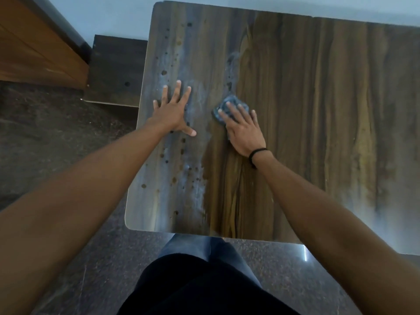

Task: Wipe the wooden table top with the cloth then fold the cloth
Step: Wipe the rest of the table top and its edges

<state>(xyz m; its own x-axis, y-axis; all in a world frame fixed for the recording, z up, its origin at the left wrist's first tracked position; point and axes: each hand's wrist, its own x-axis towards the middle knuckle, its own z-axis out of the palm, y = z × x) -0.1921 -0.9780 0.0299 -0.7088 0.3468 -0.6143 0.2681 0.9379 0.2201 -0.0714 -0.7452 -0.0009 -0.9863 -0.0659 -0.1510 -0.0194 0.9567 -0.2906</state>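
Head view: our right hand (244,130) presses flat, fingers extended, on the blue cloth (229,109); our left hand (173,112) rests splayed on the wet wooden desk (318,110).

dark speckled stone floor (56,123) | dark lower board (117,69) off the bench's left edge | orange-brown wood panel (34,48) far left | pale wall (118,14) beyond

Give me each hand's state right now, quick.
Left hand: open, flat on the brown wooden table top, holding nothing.
Right hand: open, palm pressing the small dark blue-grey cloth down.
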